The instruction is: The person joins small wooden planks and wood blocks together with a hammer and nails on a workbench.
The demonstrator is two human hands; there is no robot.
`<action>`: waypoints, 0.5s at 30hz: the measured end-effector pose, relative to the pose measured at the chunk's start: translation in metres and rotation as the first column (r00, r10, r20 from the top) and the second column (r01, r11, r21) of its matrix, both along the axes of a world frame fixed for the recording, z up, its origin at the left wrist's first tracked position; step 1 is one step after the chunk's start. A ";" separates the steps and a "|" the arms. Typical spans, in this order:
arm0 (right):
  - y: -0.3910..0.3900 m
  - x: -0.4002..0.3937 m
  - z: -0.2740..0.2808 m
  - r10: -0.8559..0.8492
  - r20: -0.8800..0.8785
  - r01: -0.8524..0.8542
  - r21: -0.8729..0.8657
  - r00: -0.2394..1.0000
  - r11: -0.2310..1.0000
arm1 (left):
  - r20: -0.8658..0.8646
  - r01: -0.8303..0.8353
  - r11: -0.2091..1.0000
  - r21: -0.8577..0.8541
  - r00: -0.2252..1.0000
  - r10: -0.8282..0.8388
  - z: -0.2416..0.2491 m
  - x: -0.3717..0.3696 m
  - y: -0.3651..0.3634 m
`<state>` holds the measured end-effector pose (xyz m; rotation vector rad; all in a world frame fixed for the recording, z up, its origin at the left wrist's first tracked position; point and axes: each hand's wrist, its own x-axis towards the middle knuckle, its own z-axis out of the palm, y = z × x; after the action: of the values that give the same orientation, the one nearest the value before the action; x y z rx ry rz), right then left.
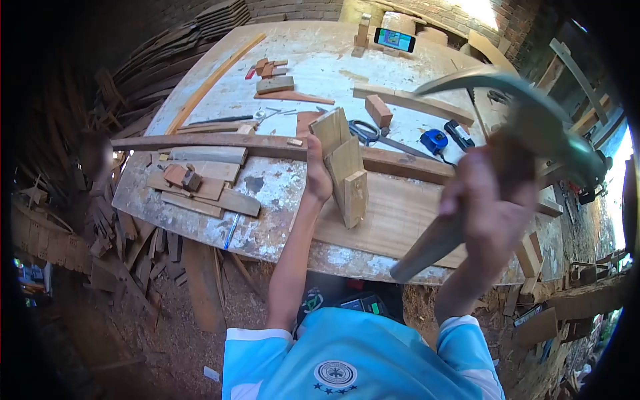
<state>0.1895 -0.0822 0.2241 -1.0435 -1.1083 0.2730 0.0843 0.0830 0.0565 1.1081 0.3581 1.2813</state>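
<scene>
My right hand (490, 203) is wrapped around the wooden handle of a claw hammer (433, 247), raised over the right side of the bench. Motion blurs the hammer's metal head. My left hand (319, 175) grips a stepped wooden piece (345, 163) that looks built from joined blocks, tilted above the bench. The thumb shows along its left side, while the other fingers are hidden behind the wood. Behind this piece a long wooden bar (267, 145) runs across the bench. A wide flat board (380, 207) lies below it.
On the paint-stained bench (267, 180) are scissors (364, 132), a blue tape measure (434, 141), a small wood block (379, 111), several offcuts (190, 180) and a blue pen (231, 231). A phone (394, 40) stands at the back. Scrap wood (133, 267) covers the floor at left.
</scene>
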 end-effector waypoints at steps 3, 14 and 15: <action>0.001 0.004 -0.024 -0.043 0.187 0.070 -0.139 0.981 0.988 | 0.002 -0.071 0.997 -0.032 0.997 0.071 -0.006 -0.001 0.001; -0.005 0.014 -0.015 -0.075 0.121 0.088 -0.106 0.990 0.990 | -0.032 -0.040 0.999 0.011 0.999 0.040 0.004 -0.006 -0.005; -0.012 0.006 -0.009 -0.076 0.006 0.076 -0.076 0.997 0.994 | -0.069 -0.060 0.998 0.034 0.996 0.063 0.006 -0.003 -0.004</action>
<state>0.1955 -0.0942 0.2148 -1.1521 -1.0651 0.2545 0.0811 0.0787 0.0624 1.1787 0.4284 1.3084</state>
